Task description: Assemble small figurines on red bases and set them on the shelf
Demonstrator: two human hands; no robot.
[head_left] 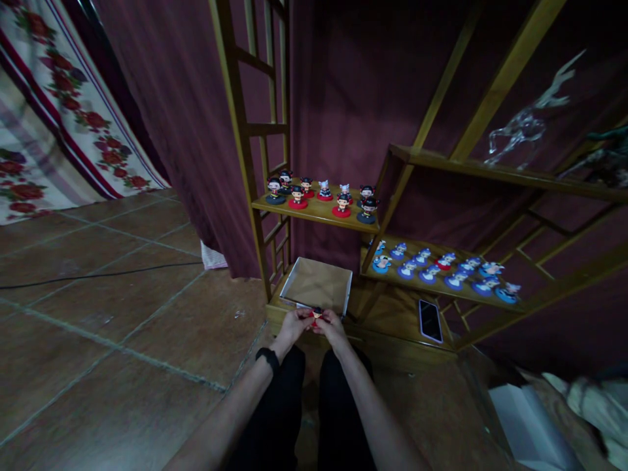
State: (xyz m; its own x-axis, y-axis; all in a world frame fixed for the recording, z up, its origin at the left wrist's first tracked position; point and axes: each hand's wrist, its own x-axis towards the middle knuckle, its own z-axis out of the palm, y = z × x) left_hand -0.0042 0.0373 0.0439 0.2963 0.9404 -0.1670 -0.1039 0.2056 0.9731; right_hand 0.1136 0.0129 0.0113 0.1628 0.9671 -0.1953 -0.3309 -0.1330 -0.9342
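Observation:
Between my two hands is a small figurine (317, 314) with dark hair and red on it. My left hand (296, 325) pinches it from the left, and my right hand (333, 326) grips its right side; the fingers hide much of its lower part. Just beyond the hands, an open shallow cardboard box (318, 282) sits on the bottom shelf. Above it, a wooden shelf (314, 212) carries several similar figurines on red or dark round bases, such as a red-based figurine (297, 197) at the front.
On the lower right shelf stand several blue and purple figurines (407, 268). A phone (430, 320) lies on the bottom board. A clear glass deer (523, 127) stands on the upper right shelf. A dark cable (122, 273) crosses the tiled floor; a white box (532, 425) is at lower right.

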